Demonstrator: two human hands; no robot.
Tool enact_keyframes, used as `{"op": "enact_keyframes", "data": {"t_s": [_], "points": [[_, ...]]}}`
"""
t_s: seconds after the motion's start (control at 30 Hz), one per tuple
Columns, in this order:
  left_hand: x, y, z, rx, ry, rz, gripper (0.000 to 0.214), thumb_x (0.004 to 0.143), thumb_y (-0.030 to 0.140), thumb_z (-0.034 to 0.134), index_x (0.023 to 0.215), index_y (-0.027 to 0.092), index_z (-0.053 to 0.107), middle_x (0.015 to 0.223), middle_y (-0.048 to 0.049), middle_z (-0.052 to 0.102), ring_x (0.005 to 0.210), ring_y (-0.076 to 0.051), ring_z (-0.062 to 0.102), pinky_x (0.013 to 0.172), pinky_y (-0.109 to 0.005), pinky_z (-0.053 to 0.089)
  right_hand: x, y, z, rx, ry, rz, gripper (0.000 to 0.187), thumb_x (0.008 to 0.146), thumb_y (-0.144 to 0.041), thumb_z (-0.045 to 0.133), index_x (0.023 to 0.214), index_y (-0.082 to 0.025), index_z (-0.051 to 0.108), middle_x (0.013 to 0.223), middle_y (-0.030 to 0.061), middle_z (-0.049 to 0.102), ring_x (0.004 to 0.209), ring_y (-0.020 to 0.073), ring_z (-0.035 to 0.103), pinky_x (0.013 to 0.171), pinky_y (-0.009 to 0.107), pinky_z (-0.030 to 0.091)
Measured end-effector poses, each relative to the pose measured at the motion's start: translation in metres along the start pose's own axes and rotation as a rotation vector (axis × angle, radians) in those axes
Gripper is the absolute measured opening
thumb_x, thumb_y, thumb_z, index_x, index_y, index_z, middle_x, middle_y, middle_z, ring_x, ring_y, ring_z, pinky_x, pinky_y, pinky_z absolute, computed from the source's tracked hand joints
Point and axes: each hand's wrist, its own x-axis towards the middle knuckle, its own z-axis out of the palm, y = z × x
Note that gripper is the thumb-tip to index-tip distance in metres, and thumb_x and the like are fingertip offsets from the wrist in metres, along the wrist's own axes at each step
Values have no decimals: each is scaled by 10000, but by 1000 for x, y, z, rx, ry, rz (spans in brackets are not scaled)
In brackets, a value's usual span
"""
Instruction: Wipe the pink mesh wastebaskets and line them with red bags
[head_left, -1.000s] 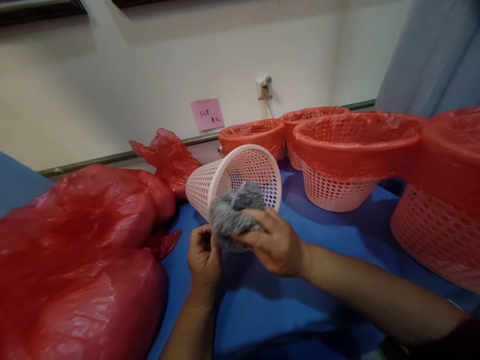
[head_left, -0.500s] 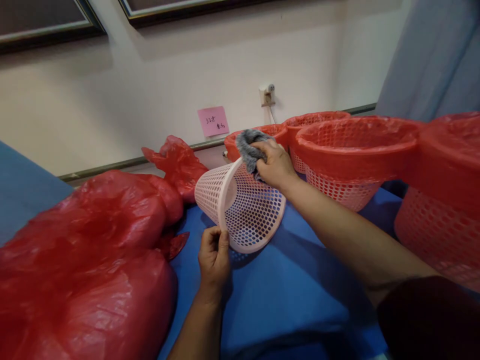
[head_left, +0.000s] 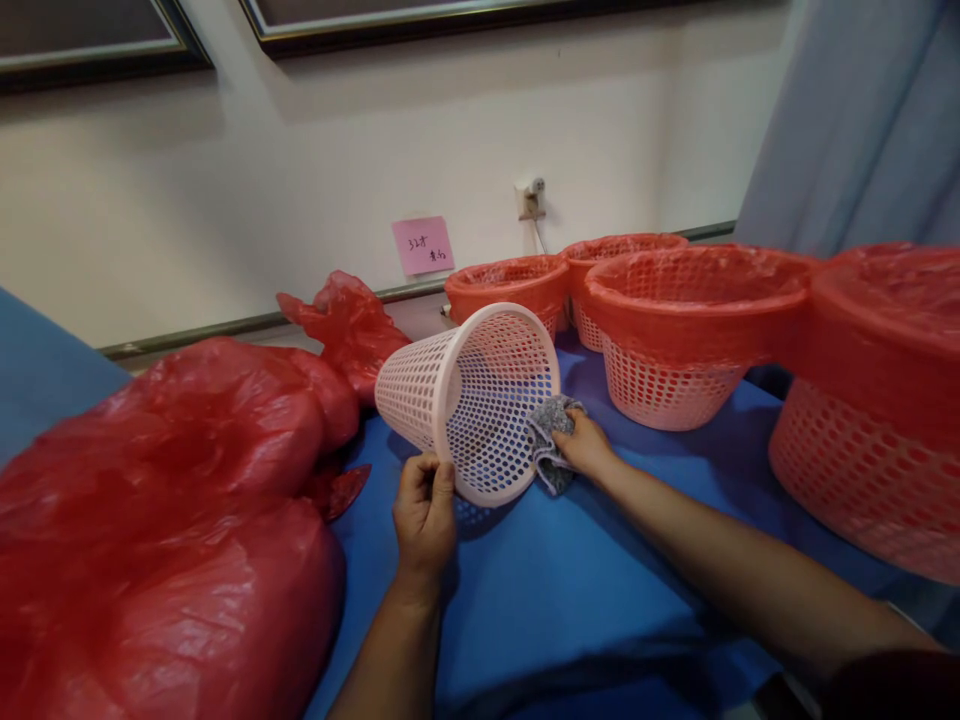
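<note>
A pale pink perforated plastic wastebasket (head_left: pixel 411 388) lies tipped on its side, its mouth facing me and slightly right. My left hand (head_left: pixel 425 510) pinches the lower left of its rim between thumb and fingers. In my right hand (head_left: pixel 587 446) is a bunched grey cloth (head_left: pixel 553 440), pressed against the right side of the rim. The cloth hides that piece of the rim, and some of my right fingers are out of sight behind it.
Bulging red plastic bags (head_left: pixel 187 520) fill the left side of the blue-covered table (head_left: pixel 525 600). Several wastebaskets with red liners (head_left: pixel 697 285) stand along the back and right. A pink note (head_left: pixel 423 246) and a socket (head_left: pixel 530 202) are on the wall.
My right hand has carried the cloth from the top of the rim down to its right side. My left hand keeps its grip; the wastebasket has barely moved.
</note>
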Motion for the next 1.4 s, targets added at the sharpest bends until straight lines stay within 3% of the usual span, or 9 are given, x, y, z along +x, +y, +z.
{"op": "enact_keyframes", "data": {"t_s": [0.27, 0.37, 0.47, 0.57, 0.7, 0.87, 1.03, 1.17, 1.4], "points": [[-4, 11, 9, 13, -13, -23, 342, 887, 523, 715, 809, 200, 635, 737, 18, 607, 671, -141, 563, 654, -245, 488, -100, -49, 22, 488, -105, -10, 433, 801, -199, 678, 1232, -210, 629, 1131, 78, 766, 1021, 229, 755, 930, 406, 624], [-4, 12, 8, -26, -40, -50, 382, 867, 554, 734, 783, 197, 630, 693, 24, 594, 629, -135, 549, 614, -239, 472, -127, -81, 9, 703, -102, -81, 443, 809, -216, 673, 1249, -243, 633, 1150, 57, 755, 1047, 227, 741, 963, 423, 617], [-6, 9, 6, -57, -41, -79, 404, 875, 587, 723, 815, 192, 663, 741, 6, 625, 678, -144, 570, 650, -246, 486, -107, -109, -31, 672, 63, -282, 412, 840, -216, 641, 1250, -256, 649, 1172, 52, 733, 1096, 230, 710, 1026, 435, 580], [-9, 6, 7, -152, -73, -125, 446, 940, 628, 616, 906, 190, 693, 794, -19, 672, 704, -157, 608, 681, -267, 517, -50, -133, -74, 505, 315, -533, 446, 879, -199, 603, 1318, -275, 630, 1305, 77, 657, 1259, 262, 614, 1149, 488, 476], [-8, 5, 7, -332, -143, -167, 533, 945, 690, 549, 962, 180, 703, 820, -45, 710, 700, -175, 648, 668, -297, 549, 0, -149, -90, 284, 219, -863, 518, 852, -91, 527, 1327, -257, 650, 1422, 103, 533, 1369, 283, 502, 1197, 538, 393], [-1, 7, 2, -321, -45, -185, 582, 917, 726, 543, 976, 174, 714, 882, -65, 729, 804, -208, 678, 724, -332, 576, -48, -110, -49, 32, -33, -1048, 285, 927, -167, 564, 1135, -243, 743, 1406, 89, 561, 1212, 250, 568, 1032, 441, 523], [4, 10, 5, -287, -66, -193, 488, 831, 663, 700, 923, 184, 679, 810, -21, 679, 698, -158, 634, 651, -280, 542, -87, -45, -20, -296, -268, -941, 133, 923, -182, 663, 954, -243, 777, 1368, 84, 648, 1060, 263, 616, 855, 428, 570], [7, 19, 10, -126, 7, -155, 392, 646, 382, 918, 867, 185, 662, 773, 20, 645, 676, -119, 595, 656, -234, 515, -66, -23, -22, -342, -311, -695, 176, 952, -176, 627, 970, -251, 785, 1331, 70, 677, 1133, 251, 617, 935, 418, 560], [11, 39, 1, -185, 128, -83, 333, 673, 346, 901, 832, 172, 666, 753, 29, 661, 670, -100, 610, 668, -213, 524, -15, 0, -42, -329, -207, -385, 310, 940, -90, 531, 1099, -200, 773, 1490, 114, 563, 1264, 286, 556, 1068, 431, 474]]}}
